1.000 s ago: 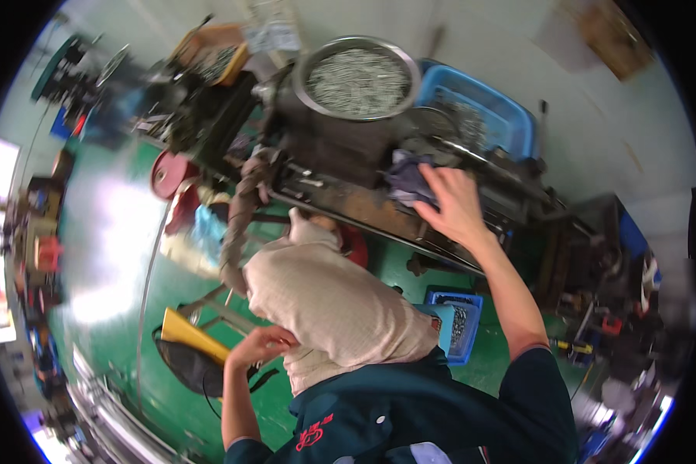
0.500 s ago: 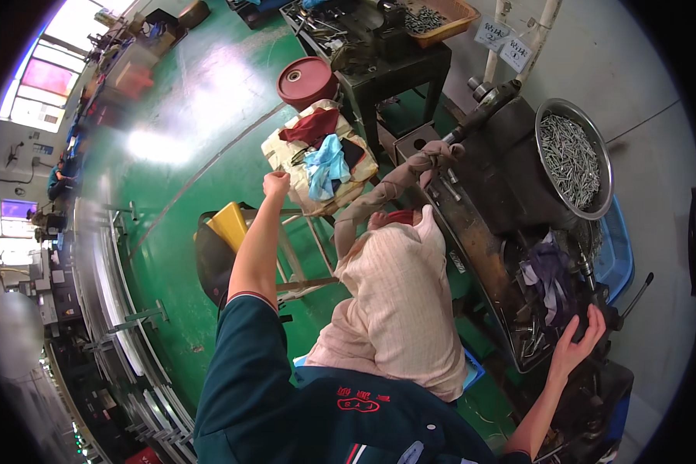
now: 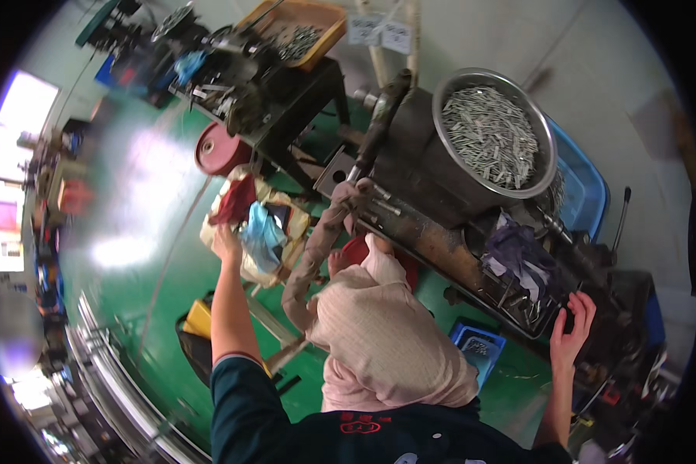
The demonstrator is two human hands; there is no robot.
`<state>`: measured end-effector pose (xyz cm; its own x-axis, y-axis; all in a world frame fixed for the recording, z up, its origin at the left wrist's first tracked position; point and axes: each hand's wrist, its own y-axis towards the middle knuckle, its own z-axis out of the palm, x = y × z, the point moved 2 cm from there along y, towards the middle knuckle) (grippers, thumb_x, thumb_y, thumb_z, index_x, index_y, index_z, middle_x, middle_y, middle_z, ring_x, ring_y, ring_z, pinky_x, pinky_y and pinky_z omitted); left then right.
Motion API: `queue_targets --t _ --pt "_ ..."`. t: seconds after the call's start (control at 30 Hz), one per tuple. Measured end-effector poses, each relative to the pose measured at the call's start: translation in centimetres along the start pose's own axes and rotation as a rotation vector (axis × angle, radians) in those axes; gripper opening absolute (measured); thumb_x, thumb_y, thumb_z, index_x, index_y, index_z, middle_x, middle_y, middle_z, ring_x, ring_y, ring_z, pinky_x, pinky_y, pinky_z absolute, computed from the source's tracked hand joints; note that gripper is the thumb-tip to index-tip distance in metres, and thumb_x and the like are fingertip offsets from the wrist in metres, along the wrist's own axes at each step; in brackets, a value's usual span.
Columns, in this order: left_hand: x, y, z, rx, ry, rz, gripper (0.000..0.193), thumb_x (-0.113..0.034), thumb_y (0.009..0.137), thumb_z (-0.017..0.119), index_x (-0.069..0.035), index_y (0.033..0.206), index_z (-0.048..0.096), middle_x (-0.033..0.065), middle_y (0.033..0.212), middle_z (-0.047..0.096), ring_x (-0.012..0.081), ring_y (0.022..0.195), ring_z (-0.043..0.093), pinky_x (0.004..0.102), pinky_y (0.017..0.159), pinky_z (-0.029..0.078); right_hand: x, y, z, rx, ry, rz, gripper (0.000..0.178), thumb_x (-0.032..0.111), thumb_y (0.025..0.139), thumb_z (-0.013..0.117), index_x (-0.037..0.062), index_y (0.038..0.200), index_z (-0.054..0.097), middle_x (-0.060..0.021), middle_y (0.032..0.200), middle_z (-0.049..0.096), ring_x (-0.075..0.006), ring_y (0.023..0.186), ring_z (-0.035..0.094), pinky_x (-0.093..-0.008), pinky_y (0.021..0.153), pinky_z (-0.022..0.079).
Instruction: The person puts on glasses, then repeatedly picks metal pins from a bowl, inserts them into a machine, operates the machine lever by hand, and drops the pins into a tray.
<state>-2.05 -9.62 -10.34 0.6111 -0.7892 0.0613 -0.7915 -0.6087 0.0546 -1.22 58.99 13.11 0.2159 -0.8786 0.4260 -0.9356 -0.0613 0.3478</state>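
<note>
My left hand (image 3: 226, 243) is stretched out over the covered stool (image 3: 211, 224), its fingers drawn together at the lower edge of a dark red cloth (image 3: 234, 203). What it holds, if anything, is hidden. Beside that cloth lies a crumpled light blue cloth (image 3: 263, 236). My right hand (image 3: 571, 331) hovers with fingers apart and bent, nothing in them, near the front corner of the machine's tray (image 3: 535, 331). Close to it on the tray are a dark purple rag (image 3: 520, 251) and loose metal pieces.
A steel bowl (image 3: 547, 127) heaped with metal pins stands on the machine by a blue tub (image 3: 584, 182). A cloth-wrapped lever (image 3: 317, 236) reaches toward my lap. Red drum (image 3: 218, 151), workbench (image 3: 298, 108) with an orange tray (image 3: 332, 35), and blue basket (image 3: 483, 344) stand around.
My view has turned right, so the machine and bowl sit further left. My left hand has come to the red cloth on the stool. My right hand stays near the tray's corner, fingers apart.
</note>
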Motion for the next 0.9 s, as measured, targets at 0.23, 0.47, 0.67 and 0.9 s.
queue_targets --t 0.23,0.47,0.67,0.9 --pt "0.4 0.2 0.8 -0.036 0.055 0.076 0.018 -0.008 0.079 0.041 -0.001 0.078 0.057 0.0176 0.084 0.058 0.0326 0.078 0.057 0.0434 0.066 0.045 0.8 -0.2 0.0 -0.021 0.018 0.03 0.029 -0.008 0.068 0.051 0.0 0.096 0.052 -0.0136 0.105 0.046 -0.0262 0.087 0.052 -0.0298 0.072 0.044" --pt "1.5 -1.5 -5.7 -0.053 0.126 0.135 0.016 -0.013 0.08 0.046 -0.002 0.079 0.058 0.0168 0.082 0.057 0.0337 0.075 0.057 0.042 0.065 0.045 1.3 -0.8 0.3 -0.05 0.065 0.027 0.026 -0.008 0.068 0.052 -0.0003 0.094 0.053 -0.0133 0.104 0.046 -0.0258 0.087 0.052 -0.0302 0.073 0.044" --pt "1.9 -7.1 -15.3 -0.442 -0.231 0.146 0.007 -0.009 0.077 0.052 -0.005 0.073 0.055 0.0137 0.073 0.054 0.031 0.063 0.055 0.0408 0.054 0.043 4.2 -1.8 0.5 -0.083 0.187 -0.06 0.025 -0.007 0.068 0.052 -0.001 0.092 0.053 -0.0135 0.099 0.049 -0.0227 0.084 0.052 -0.0274 0.07 0.044" --pt "-13.7 -17.1 -26.8 -0.001 -1.453 0.169 0.004 -0.004 0.078 0.058 -0.001 0.081 0.058 0.0028 0.07 0.058 0.0088 0.058 0.052 0.0218 0.053 0.043 11.1 -1.8 2.6 -0.117 0.583 -0.121 0.021 -0.005 0.066 0.059 -0.0001 0.086 0.057 -0.0106 0.074 0.055 -0.0208 0.062 0.055 -0.0282 0.057 0.044"
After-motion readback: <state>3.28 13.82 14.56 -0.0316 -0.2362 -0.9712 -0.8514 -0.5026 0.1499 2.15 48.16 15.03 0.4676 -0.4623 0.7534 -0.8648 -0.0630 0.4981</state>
